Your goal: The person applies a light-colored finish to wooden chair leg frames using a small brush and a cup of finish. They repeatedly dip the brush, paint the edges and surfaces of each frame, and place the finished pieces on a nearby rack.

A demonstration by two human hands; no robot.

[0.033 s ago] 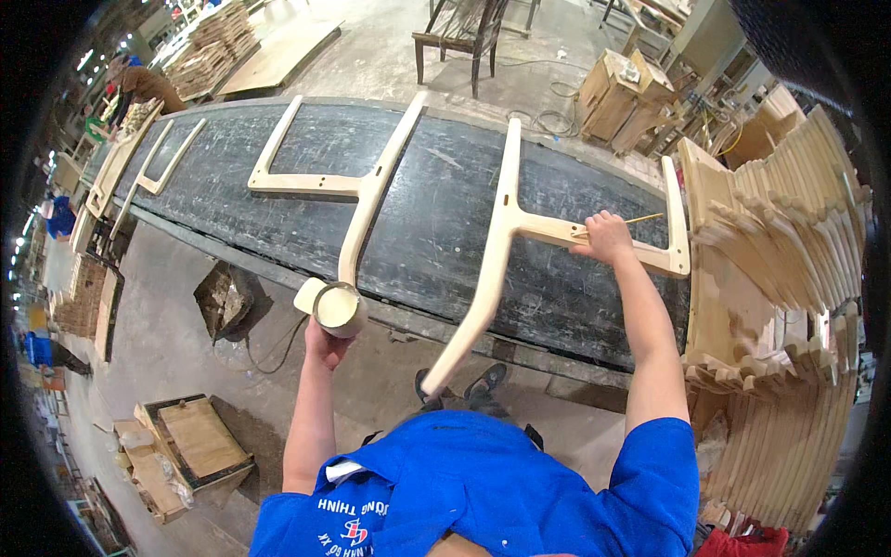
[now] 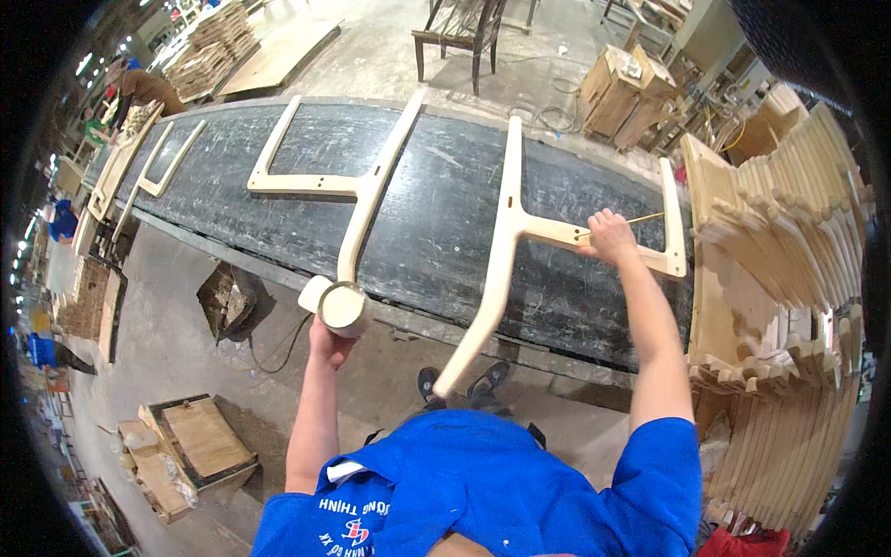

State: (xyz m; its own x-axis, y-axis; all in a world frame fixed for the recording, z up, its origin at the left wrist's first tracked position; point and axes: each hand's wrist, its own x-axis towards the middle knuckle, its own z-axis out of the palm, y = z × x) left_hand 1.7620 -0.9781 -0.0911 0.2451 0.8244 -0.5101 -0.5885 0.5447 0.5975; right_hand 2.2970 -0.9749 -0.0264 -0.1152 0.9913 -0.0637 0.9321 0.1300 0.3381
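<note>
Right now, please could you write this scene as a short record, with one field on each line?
Left grip: around a cup with cream-coloured contents
Right grip: holding a thin stick at the crossbar of the right frame; contact unclear
Table: long, dark, scuffed
On table: right frame and middle frame, pale wood
Right side: stacked wood pieces
Beyond table: dark chair

A scuffed black table (image 2: pixel 436 218) bears pale wooden frames (image 2: pixel 511 221), one overhanging its edge.
</note>
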